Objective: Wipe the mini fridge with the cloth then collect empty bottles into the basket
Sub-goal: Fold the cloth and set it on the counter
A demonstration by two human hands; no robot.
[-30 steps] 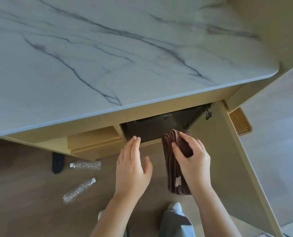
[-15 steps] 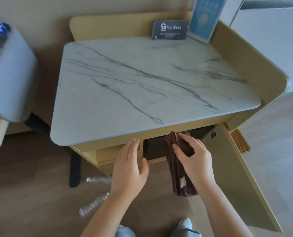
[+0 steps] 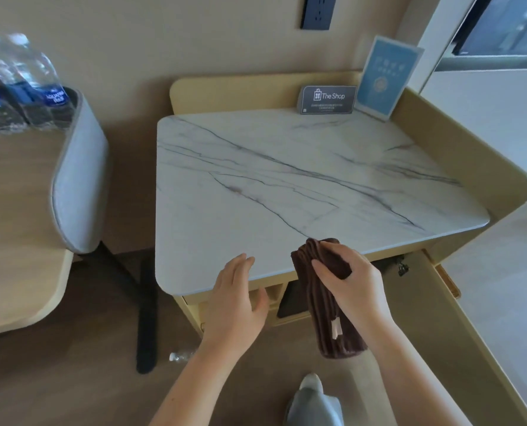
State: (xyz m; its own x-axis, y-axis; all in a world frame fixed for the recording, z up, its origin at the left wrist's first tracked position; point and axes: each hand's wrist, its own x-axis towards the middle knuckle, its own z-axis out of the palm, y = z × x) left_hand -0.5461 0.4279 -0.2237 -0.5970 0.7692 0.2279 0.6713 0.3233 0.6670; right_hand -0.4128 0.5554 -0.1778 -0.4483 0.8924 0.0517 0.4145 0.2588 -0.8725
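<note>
**Clerk:** Item one, the hands?

**Operator:** From my remote feed: left hand point(image 3: 236, 299), lower centre of the frame, fingers straight and a little spread, holding nothing. Its fingertips overlap the front edge of the marble desk point(image 3: 287, 186). I cannot tell whether they touch it. Right hand point(image 3: 353, 287), just right of it, with its fingers curled round the upper part of the cloth point(image 3: 342, 342).

**Clerk:** Item two, the cloth?

**Operator:** Dark brown and folded into a long strip. It hangs down from the right hand, with a small white tag near the lower end. Its top sits in front of the desk's front edge.

**Clerk:** Item three, the mini fridge?

**Operator:** I see a dark front panel, mini fridge point(image 3: 288, 302), in the opening under the desk, between the two hands in the frame. The cloth covers its right part. The cabinet door point(image 3: 440, 333) stands open at lower right.

**Clerk:** Bottles?

**Operator:** One clear empty bottle point(image 3: 179, 356) on the floor, lower centre-left. Only its cap end shows beside the left forearm. A wrapped pack of water bottles point(image 3: 16, 84) stands on the wood desk point(image 3: 10, 210) at upper left, beside the grey chair back point(image 3: 78, 179).

**Clerk:** Sundries?

**Operator:** A dark "The Shop" card point(image 3: 328, 99) and a blue sign point(image 3: 385, 78) stand at the back of the marble desk. A wall socket point(image 3: 317, 10) is at top centre. A woven edge point(image 3: 449, 282) shows right of the door; I cannot tell what it belongs to.
</note>
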